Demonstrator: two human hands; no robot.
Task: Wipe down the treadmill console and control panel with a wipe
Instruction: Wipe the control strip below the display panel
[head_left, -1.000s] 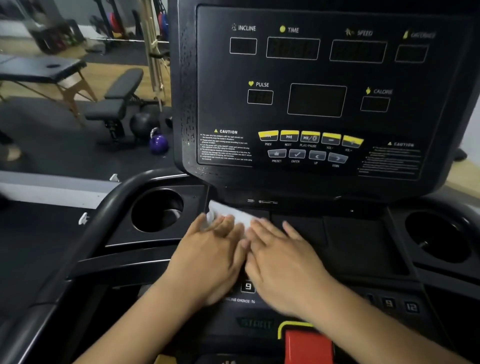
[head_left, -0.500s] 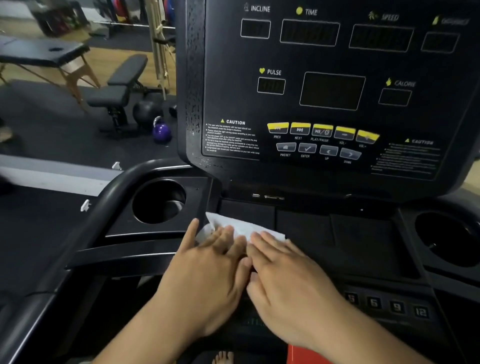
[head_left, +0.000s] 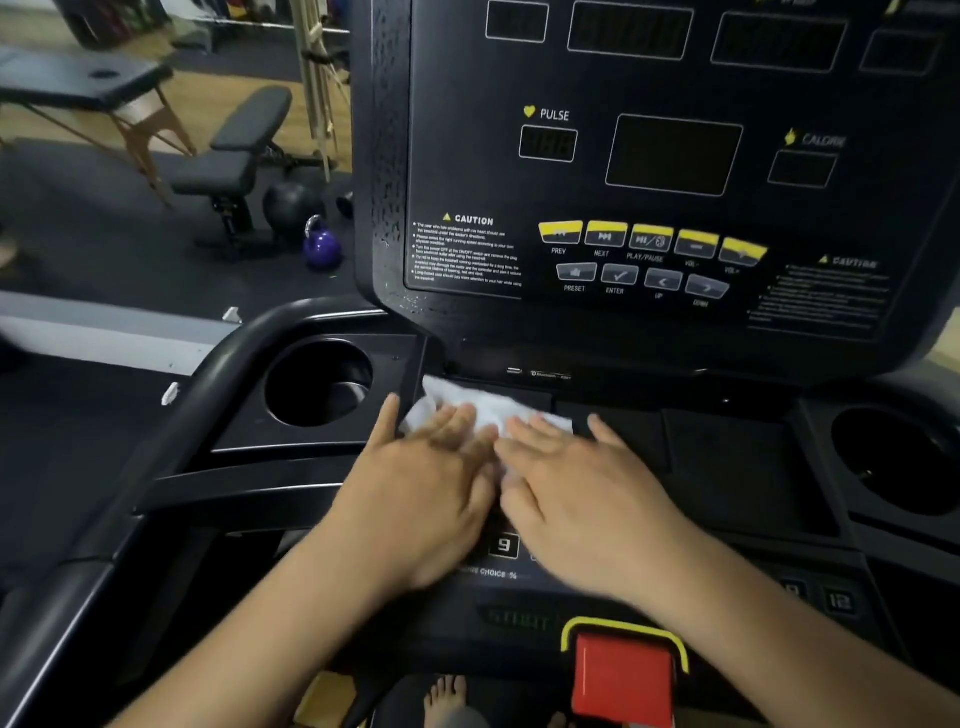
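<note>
A white wipe (head_left: 480, 402) lies flat on the black tray shelf just below the upright treadmill console (head_left: 675, 208). My left hand (head_left: 431, 483) and my right hand (head_left: 582, 493) lie side by side, palms down, pressing the wipe against the shelf with fingers spread. Most of the wipe is hidden under both hands; only its far edge shows. The lower control panel (head_left: 504, 545) with numbered keys is partly covered by my wrists. The console's yellow and grey buttons (head_left: 649, 241) sit above, untouched.
Round cup holders sit at the left (head_left: 317, 384) and right (head_left: 893, 462) of the shelf. A red safety key (head_left: 621, 675) in a yellow frame is near the bottom. A black handrail (head_left: 171, 426) curves on the left. Bench, kettlebells and a massage table stand beyond.
Both hands with the wipe stay on the same left part of the shelf, fingers now spread a little wider. The camera view has tilted down, showing the red key again.
</note>
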